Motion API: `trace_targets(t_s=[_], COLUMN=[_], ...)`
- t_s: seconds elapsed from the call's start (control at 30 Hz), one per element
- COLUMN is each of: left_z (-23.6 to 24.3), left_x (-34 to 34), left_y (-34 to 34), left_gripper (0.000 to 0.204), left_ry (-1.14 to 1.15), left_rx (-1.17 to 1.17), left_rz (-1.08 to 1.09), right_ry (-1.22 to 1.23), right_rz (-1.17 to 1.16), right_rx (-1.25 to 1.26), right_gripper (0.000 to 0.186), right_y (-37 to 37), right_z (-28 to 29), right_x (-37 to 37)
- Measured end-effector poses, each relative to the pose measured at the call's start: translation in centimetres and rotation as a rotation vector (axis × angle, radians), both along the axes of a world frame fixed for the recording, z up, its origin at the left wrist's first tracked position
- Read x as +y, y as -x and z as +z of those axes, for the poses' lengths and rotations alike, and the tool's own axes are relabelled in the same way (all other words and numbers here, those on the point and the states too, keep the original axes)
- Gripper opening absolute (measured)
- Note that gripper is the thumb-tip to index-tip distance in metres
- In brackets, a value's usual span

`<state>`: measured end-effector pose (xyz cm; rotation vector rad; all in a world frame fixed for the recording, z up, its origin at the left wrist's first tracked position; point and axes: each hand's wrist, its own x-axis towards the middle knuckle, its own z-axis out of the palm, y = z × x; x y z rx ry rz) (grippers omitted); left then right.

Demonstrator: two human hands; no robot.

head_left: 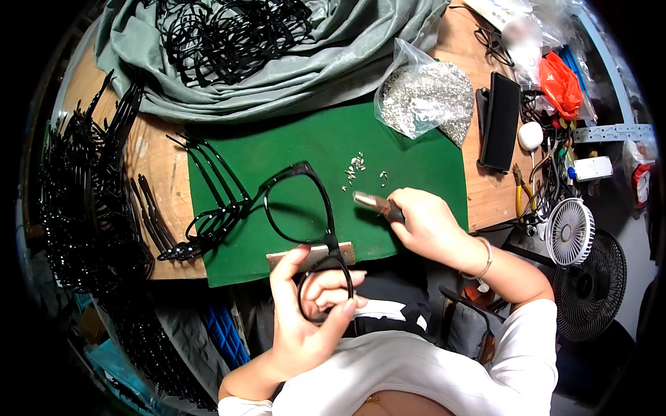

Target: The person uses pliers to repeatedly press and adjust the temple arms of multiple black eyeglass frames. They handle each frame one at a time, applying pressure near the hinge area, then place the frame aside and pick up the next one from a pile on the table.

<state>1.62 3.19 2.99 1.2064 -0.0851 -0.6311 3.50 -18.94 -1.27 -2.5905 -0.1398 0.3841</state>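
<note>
My left hand (300,336) pinches a black eyeglass frame (331,240) by its lower rim, holding it upright over the mat's front edge. The rims are dark and glossy, and one arm seems to stretch left. In my closed right hand (431,220) is a hand tool (368,200) with a pale metal tip and a dark handle, probably pliers; the fist hides most of it. Just beyond the tip, small silver metal pieces (355,165) lie scattered on the green mat (277,142). A small brown block (275,261) sits at the mat's front edge, partly behind my left hand.
Black frames (208,229) lie at the mat's left, with a big heap (90,201) beyond. More frames (229,38) rest on grey cloth (333,59). A clear bag (423,97) of silver pieces, a black phone (501,121), yellow-handled pliers (520,187) and fans (570,231) are at the right.
</note>
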Motion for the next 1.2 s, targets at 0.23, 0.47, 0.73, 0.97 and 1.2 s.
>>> trace_targets(t_s=[0.23,0.47,0.73,0.97,1.2], left_z=[-0.2,-0.1,-1.1,-2.0,-1.6], left_x=[2.5,1.0,-0.8,-2.3,-3.9], left_y=[-1.0,-0.8,0.4,1.1,1.2], left_gripper=[0.07,0.017,0.047,0.052,0.053], left_ry=[0.434,0.001,-0.004,-0.017,-0.071], left_rx=[0.428,0.313,0.116,-0.065,-0.166], left_rz=[-0.201,-0.252,-0.055,0.03,0.065], right_ry=[-0.032,-0.066,0.131,-0.606,-1.137], right_rz=[0.001,-0.113,0.098,-0.173,-0.608], right_rx=[-0.016,-0.033,-0.143,-0.026,0.101], right_gripper=[0.016,0.012,0.016,0.019,0.011], right_y=[-0.3,-0.9,-0.2,0.7,1.8], right_z=[-0.1,-0.6,-0.3,4.6,3.9], right_x=[0.8,1.2,1.3,3.1,5.7])
